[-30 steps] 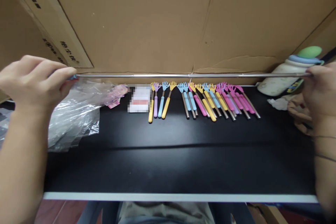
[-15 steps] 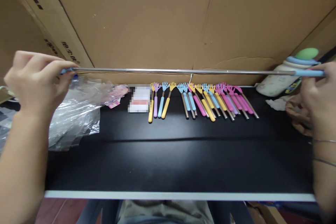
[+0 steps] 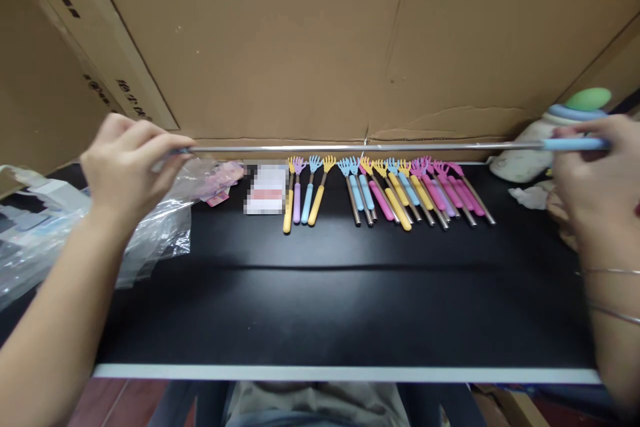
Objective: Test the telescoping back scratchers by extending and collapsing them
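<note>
A black counter faces brown cardboard walls. The fingers of the left hand and the right hand are closed on a long silver telescopic rod. The left hand has come inward.

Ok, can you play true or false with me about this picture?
1. The left hand and right hand hold one long metal rod. True.
2. The metal rod lies flat. False: it is held up above the table.
3. The back scratchers on the table are all pink. False: some are yellow, blue or purple.
4. Clear plastic bags lie near the left hand. True.
</note>
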Demonstrator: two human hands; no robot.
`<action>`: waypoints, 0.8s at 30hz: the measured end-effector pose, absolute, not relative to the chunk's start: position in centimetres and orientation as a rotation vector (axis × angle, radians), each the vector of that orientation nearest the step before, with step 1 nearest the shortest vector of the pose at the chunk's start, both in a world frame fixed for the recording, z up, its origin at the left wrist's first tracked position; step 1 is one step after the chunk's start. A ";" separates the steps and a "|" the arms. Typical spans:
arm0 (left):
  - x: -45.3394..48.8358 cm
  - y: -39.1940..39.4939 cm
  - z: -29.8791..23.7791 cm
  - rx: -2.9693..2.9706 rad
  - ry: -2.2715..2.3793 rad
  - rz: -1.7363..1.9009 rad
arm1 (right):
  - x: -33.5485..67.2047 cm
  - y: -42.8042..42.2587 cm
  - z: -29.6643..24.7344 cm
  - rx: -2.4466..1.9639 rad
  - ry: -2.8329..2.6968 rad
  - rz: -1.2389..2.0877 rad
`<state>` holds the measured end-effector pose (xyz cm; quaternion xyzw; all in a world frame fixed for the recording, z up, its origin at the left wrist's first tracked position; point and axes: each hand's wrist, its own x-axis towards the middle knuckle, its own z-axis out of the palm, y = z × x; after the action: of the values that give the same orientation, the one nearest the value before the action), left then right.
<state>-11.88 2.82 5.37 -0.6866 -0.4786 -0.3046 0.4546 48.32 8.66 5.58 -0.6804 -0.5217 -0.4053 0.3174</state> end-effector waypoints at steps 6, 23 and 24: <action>-8.1 1.7 4.9 -1.777 -1.016 -0.670 | 41.3 6.8 5.5 -1.746 -1.503 -0.900; -2.7 -0.1 2.9 -2.002 -0.929 -0.536 | 31.7 2.0 3.2 -1.440 -1.951 -0.760; -2.8 -0.1 2.9 -2.000 -0.933 -0.539 | 31.7 1.9 3.3 -1.438 -1.957 -0.756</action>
<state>-2.75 -0.09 2.93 -0.7985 -0.3723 -0.2153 0.4212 31.72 1.88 3.31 -0.5403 -0.7351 -0.2842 0.2947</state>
